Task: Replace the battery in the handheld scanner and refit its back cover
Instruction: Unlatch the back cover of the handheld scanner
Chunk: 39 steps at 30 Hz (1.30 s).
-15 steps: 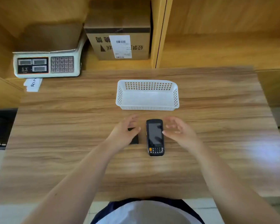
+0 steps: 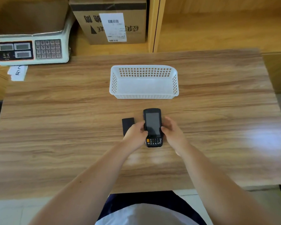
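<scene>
A black handheld scanner (image 2: 152, 125) lies face up near the middle of the wooden table (image 2: 63, 127), dark screen toward the far side and keypad toward me. My left hand (image 2: 135, 133) grips its left edge and my right hand (image 2: 173, 132) grips its right edge. A flat black rectangular piece (image 2: 127, 125), a battery or a cover, lies on the table just left of the scanner, partly hidden by my left hand.
An empty white plastic basket (image 2: 143, 95) stands just beyond the scanner. A weighing scale (image 2: 31, 49) sits at the back left with paper slips (image 2: 17, 73) below it. A cardboard box (image 2: 110, 21) stands on the shelf behind.
Both hands have closed in from hovering beside the scanner and now hold its two sides. My left hand has come off the flat black piece, which now shows more fully.
</scene>
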Each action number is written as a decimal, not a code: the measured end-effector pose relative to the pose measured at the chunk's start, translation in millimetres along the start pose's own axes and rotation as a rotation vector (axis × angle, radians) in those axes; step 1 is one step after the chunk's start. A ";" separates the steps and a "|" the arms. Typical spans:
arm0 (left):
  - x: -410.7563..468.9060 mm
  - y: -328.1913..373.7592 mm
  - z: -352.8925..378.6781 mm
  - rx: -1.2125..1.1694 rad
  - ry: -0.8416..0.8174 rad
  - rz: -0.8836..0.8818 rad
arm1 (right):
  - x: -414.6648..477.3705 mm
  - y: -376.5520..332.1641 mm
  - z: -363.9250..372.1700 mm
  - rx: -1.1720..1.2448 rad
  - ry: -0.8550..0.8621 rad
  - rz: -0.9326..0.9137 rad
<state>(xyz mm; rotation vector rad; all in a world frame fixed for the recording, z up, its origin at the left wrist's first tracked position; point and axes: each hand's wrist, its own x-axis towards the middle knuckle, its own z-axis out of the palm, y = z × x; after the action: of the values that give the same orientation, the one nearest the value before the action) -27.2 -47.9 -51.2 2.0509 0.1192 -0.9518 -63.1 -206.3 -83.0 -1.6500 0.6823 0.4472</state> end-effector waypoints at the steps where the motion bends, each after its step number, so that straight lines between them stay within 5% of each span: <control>1: 2.2 -0.9 2.1 -0.018 0.008 -0.004 | 0.4 0.9 0.4 0.042 0.045 0.036; 9: 7.6 9.9 19.5 0.037 -0.045 0.022 | -0.1 10.7 -19.8 0.280 0.169 0.121; 17: 15.9 5.7 28.5 -0.029 -0.023 -0.004 | -11.8 7.9 -11.3 0.376 0.051 -0.024; 25: 16.3 0.1 3.1 -0.224 0.123 -0.029 | -11.2 -1.6 25.3 0.015 0.099 -0.113; 39: 20.9 -25.1 -9.4 0.003 0.164 0.075 | 2.0 14.3 31.3 -0.205 0.126 -0.122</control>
<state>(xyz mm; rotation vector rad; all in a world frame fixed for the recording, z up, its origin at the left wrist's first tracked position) -17.0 -30.2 -78.3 2.1191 0.1268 -0.7374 -68.4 -177.4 -101.0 -1.9147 0.6411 0.3357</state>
